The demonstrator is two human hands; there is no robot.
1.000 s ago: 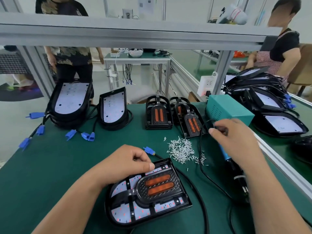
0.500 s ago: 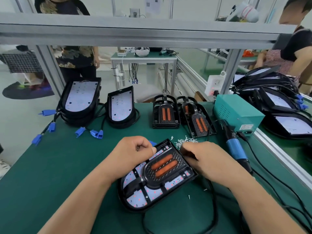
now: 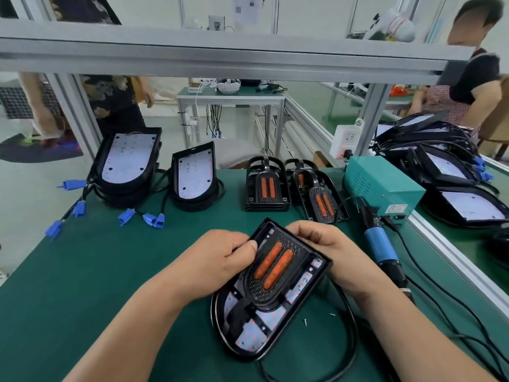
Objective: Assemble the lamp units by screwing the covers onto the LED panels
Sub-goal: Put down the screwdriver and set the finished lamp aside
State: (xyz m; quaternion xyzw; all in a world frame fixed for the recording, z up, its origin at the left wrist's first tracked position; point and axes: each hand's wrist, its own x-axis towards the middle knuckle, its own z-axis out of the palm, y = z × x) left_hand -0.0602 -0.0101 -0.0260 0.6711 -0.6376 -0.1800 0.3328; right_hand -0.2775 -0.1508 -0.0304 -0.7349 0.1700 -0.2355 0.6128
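On the green tabletop [image 3: 110,271], left grip [image 3: 220,260] and right grip [image 3: 330,249] both clasp the lamp unit [image 3: 248,334] at its far end, likely seating its cover [image 3: 271,271] squarely before screwing.

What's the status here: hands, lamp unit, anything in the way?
Left hand and right hand grip lamp unit at its far end. Cover seated on LED panel; screwdriver lies unheld at right. Loose screws beside it.
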